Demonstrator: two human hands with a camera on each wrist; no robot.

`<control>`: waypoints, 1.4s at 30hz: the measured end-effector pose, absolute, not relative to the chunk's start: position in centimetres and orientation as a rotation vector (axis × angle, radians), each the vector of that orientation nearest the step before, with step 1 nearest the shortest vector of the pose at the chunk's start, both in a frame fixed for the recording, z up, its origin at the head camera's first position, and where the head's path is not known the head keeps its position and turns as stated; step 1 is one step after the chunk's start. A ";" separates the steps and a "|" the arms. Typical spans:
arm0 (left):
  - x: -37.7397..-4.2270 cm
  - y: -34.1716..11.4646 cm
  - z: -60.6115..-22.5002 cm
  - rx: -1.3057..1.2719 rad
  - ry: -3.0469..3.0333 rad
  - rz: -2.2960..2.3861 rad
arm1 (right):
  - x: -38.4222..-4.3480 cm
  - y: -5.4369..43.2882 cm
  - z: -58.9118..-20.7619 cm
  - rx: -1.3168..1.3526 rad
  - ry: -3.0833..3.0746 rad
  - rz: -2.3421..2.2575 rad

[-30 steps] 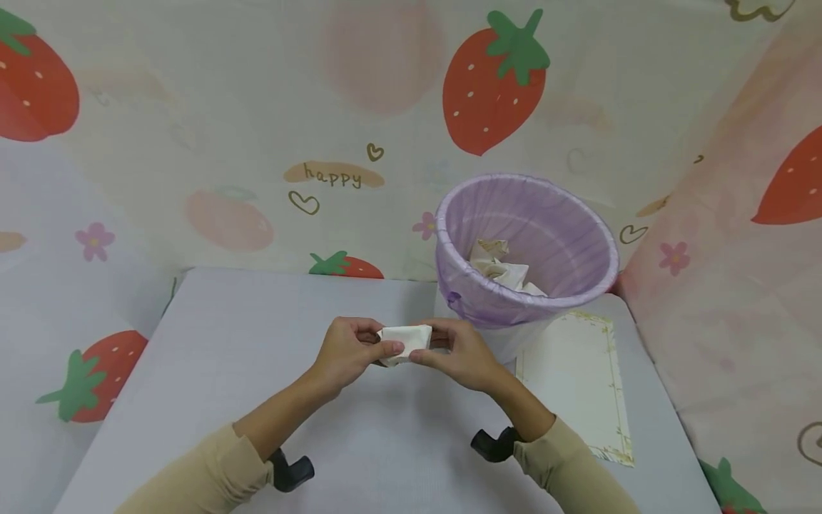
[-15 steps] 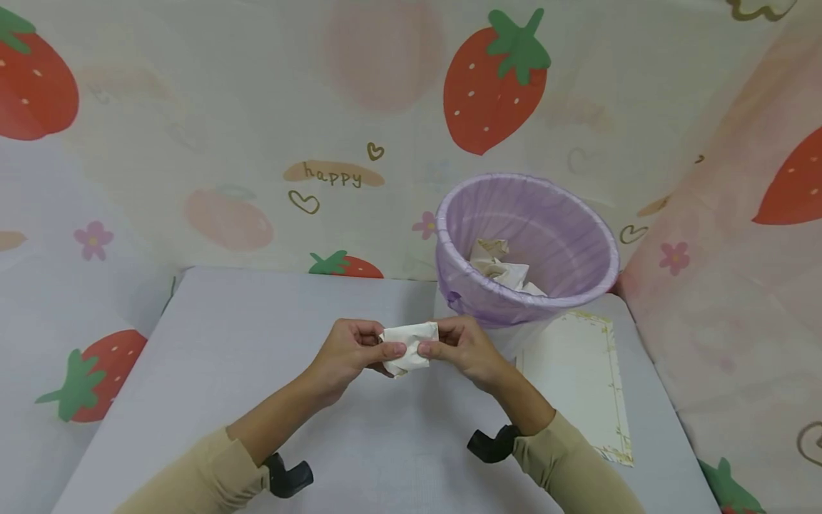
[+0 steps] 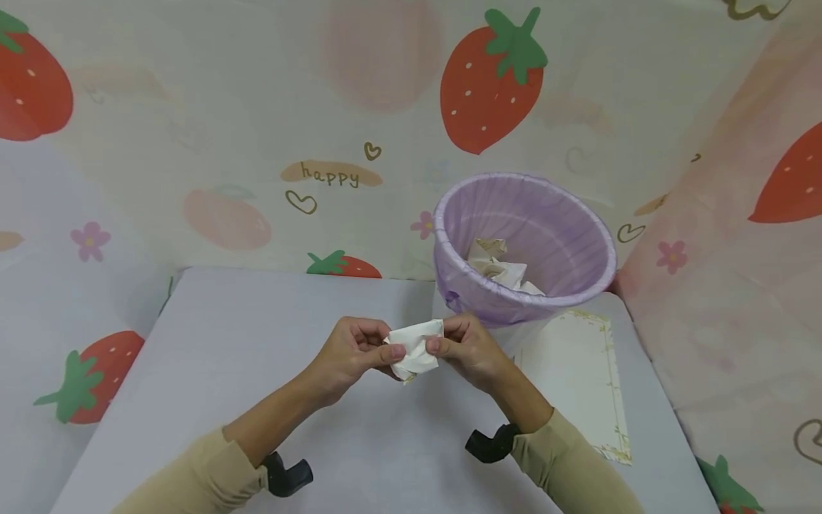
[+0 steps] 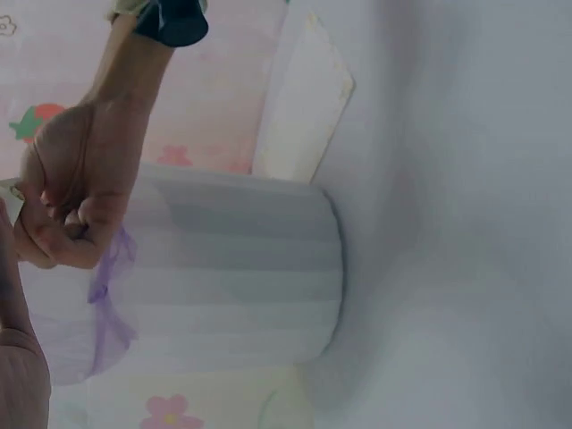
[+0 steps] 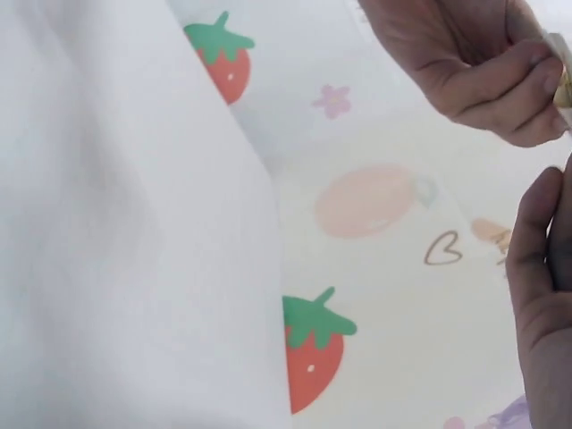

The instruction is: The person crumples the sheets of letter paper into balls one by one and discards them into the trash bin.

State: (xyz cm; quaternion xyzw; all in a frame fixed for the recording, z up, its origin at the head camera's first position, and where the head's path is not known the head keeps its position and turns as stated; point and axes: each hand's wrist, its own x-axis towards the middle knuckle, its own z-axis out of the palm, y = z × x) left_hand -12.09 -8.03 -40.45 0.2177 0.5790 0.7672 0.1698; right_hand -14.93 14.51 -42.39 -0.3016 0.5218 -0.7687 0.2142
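A small folded piece of white paper [image 3: 416, 345] is held up between both hands, over the table in front of the bin. My left hand [image 3: 352, 357] pinches its left end, thumb on the near face and fingers behind. At the other end my right hand [image 3: 471, 355] pinches it the same way. A bit of yellowish print shows on the paper's lower edge. In the right wrist view a corner of the paper [image 5: 565, 89] appears at the edge, by the left hand's curled fingers. The left wrist view shows the right hand [image 4: 80, 188] in front of the bin.
A white bin [image 4: 241, 268] with a purple liner [image 3: 526, 303] stands at the back right, crumpled papers [image 3: 504, 271] inside. Right of it lies a white sheet [image 3: 578, 385] with a yellowish printed border. Strawberry-printed cloth walls surround the white table [image 3: 257, 314].
The folded paper has shifted slightly right and tilted, its right end higher. More of its face and lower edge shows. The right hand moved a little right; both hands keep their pinch.
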 end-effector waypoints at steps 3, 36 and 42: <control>-11.9 -7.7 -40.6 0.655 1.595 2.193 | -14.9 14.6 -42.6 -0.877 1.315 -2.110; -12.3 -7.6 -41.4 0.970 1.485 2.029 | -14.4 13.6 -43.6 -0.952 0.972 -1.944; -12.6 -7.9 -41.5 1.025 1.461 1.940 | -14.5 13.2 -44.1 -0.962 0.974 -1.907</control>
